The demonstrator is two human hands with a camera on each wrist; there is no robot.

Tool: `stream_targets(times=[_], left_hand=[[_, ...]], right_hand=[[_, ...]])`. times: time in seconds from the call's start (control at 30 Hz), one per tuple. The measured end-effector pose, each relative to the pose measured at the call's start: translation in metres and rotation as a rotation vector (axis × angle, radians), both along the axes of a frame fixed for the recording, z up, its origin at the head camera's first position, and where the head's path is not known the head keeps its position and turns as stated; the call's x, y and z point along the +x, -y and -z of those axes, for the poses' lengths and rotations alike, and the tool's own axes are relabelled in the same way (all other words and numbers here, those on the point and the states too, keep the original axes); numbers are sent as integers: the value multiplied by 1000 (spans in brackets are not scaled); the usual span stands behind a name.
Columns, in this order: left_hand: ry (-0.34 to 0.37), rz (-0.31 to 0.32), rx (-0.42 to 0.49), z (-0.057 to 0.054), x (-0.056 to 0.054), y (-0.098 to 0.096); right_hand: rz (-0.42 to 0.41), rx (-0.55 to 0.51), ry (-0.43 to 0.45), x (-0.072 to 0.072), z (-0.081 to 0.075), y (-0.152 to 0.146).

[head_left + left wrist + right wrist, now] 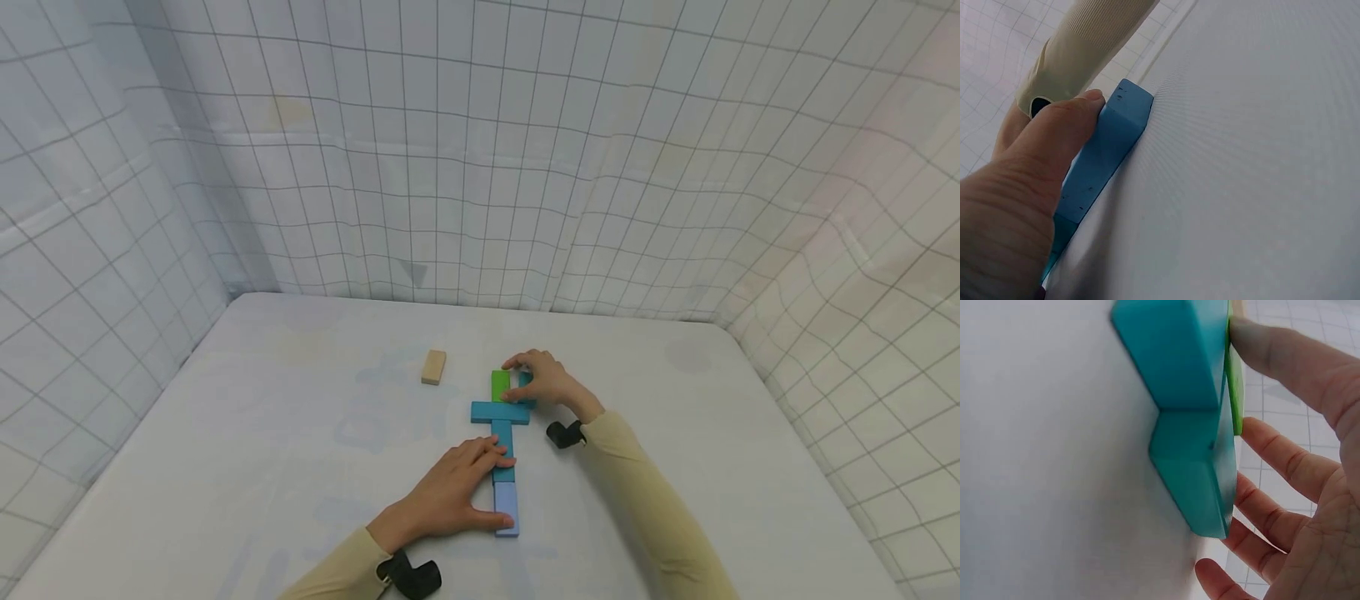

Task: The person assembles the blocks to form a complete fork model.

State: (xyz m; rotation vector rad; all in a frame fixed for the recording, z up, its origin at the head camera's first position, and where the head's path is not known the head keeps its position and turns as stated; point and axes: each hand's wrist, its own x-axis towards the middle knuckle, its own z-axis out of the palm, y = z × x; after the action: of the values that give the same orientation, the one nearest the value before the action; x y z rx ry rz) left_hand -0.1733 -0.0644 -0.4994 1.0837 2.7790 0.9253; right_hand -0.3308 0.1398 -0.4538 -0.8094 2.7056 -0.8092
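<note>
Several rectangular blocks lie joined on the white table. My left hand (453,492) rests over the lower ones, thumb on the light blue block (507,497) and fingers on an upright teal block (502,428). Above that, a teal block (495,412) lies crosswise. My right hand (551,382) pinches a green block (500,383) between thumb and index finger, at its two ends. Beneath this hand another teal block (525,379) stands partly hidden, beside the green one. In the right wrist view, the green block (1235,394) sits behind the teal block (1191,462).
A plain wooden block (433,367) lies apart, to the left of the green one. White gridded curtains (450,167) hang behind and on both sides of the table (262,433). Each wrist carries a black camera (564,434).
</note>
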Motion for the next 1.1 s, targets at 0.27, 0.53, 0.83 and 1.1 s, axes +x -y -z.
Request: stream_targets(times=[0.27, 0.53, 0.83, 1.1], left_hand=[[-25, 7, 6, 2, 0, 0], [-14, 5, -4, 0, -1, 0], [-34, 6, 6, 1, -2, 0], [-28, 7, 0, 1, -2, 0]], right_hand=[[-8, -26, -112, 10, 4, 1], [-33, 69, -305, 23, 6, 5], [-104, 141, -316, 44, -1, 4], [-123, 185, -315, 61, -2, 3]])
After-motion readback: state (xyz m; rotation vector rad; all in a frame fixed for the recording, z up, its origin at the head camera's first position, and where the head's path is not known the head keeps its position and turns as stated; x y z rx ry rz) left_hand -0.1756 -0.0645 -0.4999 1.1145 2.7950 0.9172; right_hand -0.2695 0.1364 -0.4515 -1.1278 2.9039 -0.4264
